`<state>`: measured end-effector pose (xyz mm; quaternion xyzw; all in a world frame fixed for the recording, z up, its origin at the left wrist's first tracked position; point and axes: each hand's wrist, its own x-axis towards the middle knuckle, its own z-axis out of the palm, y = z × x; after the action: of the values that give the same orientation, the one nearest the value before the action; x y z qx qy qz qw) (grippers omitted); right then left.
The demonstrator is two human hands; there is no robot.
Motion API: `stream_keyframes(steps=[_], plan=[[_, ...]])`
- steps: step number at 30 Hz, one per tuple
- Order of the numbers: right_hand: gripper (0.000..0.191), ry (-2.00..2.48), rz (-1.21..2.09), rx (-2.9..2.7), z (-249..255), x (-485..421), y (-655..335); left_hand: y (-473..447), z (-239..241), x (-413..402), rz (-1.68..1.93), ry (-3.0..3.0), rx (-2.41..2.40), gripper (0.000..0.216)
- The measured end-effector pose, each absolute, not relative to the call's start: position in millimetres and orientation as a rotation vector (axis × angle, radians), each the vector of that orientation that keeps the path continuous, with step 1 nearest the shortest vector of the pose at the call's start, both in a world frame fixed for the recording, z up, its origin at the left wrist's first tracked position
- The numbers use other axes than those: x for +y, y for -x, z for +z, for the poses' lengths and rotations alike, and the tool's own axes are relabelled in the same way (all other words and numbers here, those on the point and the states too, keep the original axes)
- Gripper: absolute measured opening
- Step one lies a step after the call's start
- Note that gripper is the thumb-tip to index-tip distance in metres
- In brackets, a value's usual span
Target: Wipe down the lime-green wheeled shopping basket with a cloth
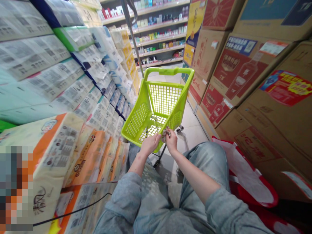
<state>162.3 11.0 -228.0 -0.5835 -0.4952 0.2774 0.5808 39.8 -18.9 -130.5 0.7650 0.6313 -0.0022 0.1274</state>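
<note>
Greyish wad [164, 134] sits partly hidden in right hand [171, 139].

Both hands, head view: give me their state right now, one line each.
Left hand: fingers curled beside a crumpled cloth-like piece; whether it grips anything cannot be told.
Right hand: closed, holding that piece.

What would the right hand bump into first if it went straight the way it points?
Beyond the small crumpled item in its fingers, the right hand would probably meet the green cart's side first; the depth between them is hard to judge.
</note>
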Motion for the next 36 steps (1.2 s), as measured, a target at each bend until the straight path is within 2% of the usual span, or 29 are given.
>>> stream_keyframes(steps=[13, 20, 26, 31, 36], plan=[[0.024, 1.355, 0.79, -1.222, -215.5, 6.9, -198.8, -44.9, -134.3, -1.9, 0.006, -2.216, 1.825, 0.066], [0.027, 1.297, 0.709, -1.228, -204.8, 11.9, -196.8, -53.8, -134.7, 5.2, -0.017, -2.235, 1.802, 0.07], [0.019, 1.293, 0.705, -1.324, -215.7, -2.4, -198.0, -52.9, -136.2, 7.5, -0.01, -2.262, 1.831, 0.069], [0.022, 1.354, 0.901, -1.338, -235.0, -18.4, -204.4, -55.1, -140.8, -0.2, 0.178, -2.227, 1.971, 0.072], [0.028, 1.38, 0.69, -1.18, -225.0, -13.9, -206.8, -58.9, -143.2, -4.9, 0.355, -2.177, 1.937, 0.071]])
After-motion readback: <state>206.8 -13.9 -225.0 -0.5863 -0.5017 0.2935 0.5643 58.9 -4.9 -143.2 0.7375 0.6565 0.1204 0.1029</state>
